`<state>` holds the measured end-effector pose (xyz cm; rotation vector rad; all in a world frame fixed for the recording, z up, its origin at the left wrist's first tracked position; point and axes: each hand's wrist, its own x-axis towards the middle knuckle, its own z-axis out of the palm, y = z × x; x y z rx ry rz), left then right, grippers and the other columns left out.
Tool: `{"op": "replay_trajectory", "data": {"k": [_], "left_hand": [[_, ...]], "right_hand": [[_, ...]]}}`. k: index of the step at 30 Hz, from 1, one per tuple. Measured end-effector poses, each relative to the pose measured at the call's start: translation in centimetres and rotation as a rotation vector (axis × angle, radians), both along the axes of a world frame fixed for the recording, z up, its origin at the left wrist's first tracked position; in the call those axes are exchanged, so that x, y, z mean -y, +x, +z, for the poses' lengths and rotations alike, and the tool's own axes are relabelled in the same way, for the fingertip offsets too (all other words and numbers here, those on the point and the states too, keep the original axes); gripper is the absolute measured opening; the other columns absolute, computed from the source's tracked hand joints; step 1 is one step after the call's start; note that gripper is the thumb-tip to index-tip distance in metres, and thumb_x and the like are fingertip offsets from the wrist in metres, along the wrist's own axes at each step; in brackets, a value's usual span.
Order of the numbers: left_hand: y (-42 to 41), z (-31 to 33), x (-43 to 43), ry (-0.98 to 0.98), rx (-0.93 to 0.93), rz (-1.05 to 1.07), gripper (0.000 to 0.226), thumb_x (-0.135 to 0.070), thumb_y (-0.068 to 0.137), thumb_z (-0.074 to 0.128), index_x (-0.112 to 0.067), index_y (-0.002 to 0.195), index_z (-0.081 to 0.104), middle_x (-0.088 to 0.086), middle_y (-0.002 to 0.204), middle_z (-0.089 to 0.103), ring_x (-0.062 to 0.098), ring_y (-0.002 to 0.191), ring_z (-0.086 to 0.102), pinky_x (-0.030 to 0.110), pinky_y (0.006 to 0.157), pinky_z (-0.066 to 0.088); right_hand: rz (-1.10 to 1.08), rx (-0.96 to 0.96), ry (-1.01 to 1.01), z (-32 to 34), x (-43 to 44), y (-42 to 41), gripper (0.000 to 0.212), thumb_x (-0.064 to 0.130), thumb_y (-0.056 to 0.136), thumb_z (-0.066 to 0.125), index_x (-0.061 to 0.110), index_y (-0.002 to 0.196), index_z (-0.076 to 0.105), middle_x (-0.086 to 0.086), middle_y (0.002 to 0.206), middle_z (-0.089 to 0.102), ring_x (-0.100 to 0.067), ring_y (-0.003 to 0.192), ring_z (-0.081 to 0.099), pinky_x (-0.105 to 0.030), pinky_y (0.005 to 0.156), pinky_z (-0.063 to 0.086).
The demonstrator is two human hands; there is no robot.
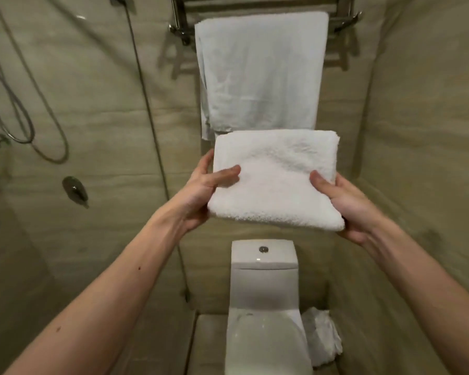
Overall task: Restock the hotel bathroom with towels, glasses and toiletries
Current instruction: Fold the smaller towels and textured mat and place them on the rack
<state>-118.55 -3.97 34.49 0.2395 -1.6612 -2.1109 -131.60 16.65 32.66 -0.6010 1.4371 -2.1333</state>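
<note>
A thick white folded towel [275,180] is held level in the air above the toilet. My left hand [201,193] grips its left edge, thumb on top and fingers underneath. My right hand [344,204] grips its right edge the same way. Behind and above it a large pale towel [257,71] hangs flat from the metal towel rack [339,20] on the back wall. The folded towel's far edge overlaps the bottom of the hanging one in view.
A white toilet [263,293] stands below with its lid down. A white bin liner or bag [322,336] sits on the floor to its right. A glass shower screen and shower hose [25,109] are on the left. Tiled walls close in on both sides.
</note>
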Motion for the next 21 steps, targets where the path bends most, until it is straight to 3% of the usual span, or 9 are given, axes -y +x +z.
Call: {"op": "replay_trajectory", "data": {"k": [2,5,7,9,11,15,18,21], "left_hand": [[-2.3,1.7,1.2,-0.037,-0.068,0.028,0.099,-0.012,0.070,0.081,-0.039,0.151,0.030,0.003,0.123,0.070,0.029,0.106,0.070,0.041,0.073,0.059],[-5.0,4.3,3.1,-0.173,-0.160,0.074,0.090,-0.002,0.082,0.074,-0.038,0.152,0.031,0.003,0.127,0.068,0.028,0.109,0.069,0.041,0.084,0.059],[-6.5,6.0,4.9,-0.266,-0.197,0.153,0.089,0.000,0.087,0.070,-0.041,0.153,0.026,0.008,0.124,0.069,0.027,0.106,0.070,0.041,0.080,0.060],[-7.9,7.9,6.8,-0.408,-0.224,0.236,0.087,-0.004,0.090,0.070,-0.055,0.146,0.028,0.009,0.128,0.066,0.027,0.111,0.068,0.044,0.081,0.060],[-9.1,10.2,8.8,-0.560,-0.266,0.293,0.074,-0.008,0.092,0.068,-0.063,0.133,0.040,0.009,0.136,0.060,0.029,0.124,0.060,0.050,0.091,0.057],[-11.7,15.4,13.3,-0.655,-0.314,0.415,0.053,-0.011,0.096,0.063,-0.062,0.111,0.061,0.005,0.134,0.060,0.031,0.122,0.059,0.053,0.095,0.054],[-13.9,19.0,16.9,-0.665,-0.332,0.456,0.043,-0.010,0.098,0.059,-0.051,0.106,0.071,0.001,0.132,0.060,0.028,0.120,0.060,0.047,0.095,0.055],[-16.2,22.3,20.3,-0.715,-0.402,0.490,0.036,-0.006,0.100,0.055,-0.032,0.120,0.069,-0.012,0.122,0.061,0.020,0.120,0.061,0.039,0.100,0.054]], "right_hand": [[-0.034,-0.073,-0.036,1.9,2.0,-2.6,0.036,0.021,0.095,0.055,0.012,0.130,0.054,-0.001,0.107,0.075,-0.016,0.094,0.072,-0.027,0.066,0.059],[-0.052,-0.139,-0.082,4.8,4.7,-6.0,0.036,0.024,0.093,0.058,0.015,0.128,0.056,0.000,0.107,0.075,-0.016,0.094,0.072,-0.027,0.065,0.059],[-0.084,-0.190,-0.097,6.9,6.7,-8.0,0.040,0.025,0.090,0.062,0.014,0.128,0.055,-0.001,0.106,0.075,-0.017,0.093,0.073,-0.027,0.065,0.059],[-0.132,-0.243,-0.098,9.3,8.8,-9.8,0.054,0.029,0.082,0.070,0.011,0.129,0.053,-0.001,0.102,0.075,-0.015,0.086,0.073,-0.027,0.062,0.058],[-0.135,-0.285,-0.098,11.6,10.7,-11.4,0.074,0.030,0.070,0.077,0.010,0.134,0.047,-0.004,0.105,0.073,-0.017,0.085,0.074,-0.031,0.065,0.059],[-0.031,-0.419,-0.110,16.7,14.0,-14.2,0.071,-0.002,0.083,0.065,0.026,0.140,0.032,-0.007,0.112,0.065,-0.020,0.086,0.073,-0.038,0.071,0.061],[-0.013,-0.652,-0.044,20.3,17.0,-15.6,0.079,0.000,0.090,0.061,0.045,0.146,0.027,-0.005,0.125,0.059,-0.027,0.102,0.067,-0.038,0.070,0.061],[-0.146,-0.889,0.033,23.7,20.3,-16.6,0.070,0.008,0.097,0.055,0.046,0.147,0.026,0.005,0.125,0.058,-0.017,0.106,0.062,-0.032,0.063,0.057]]}}
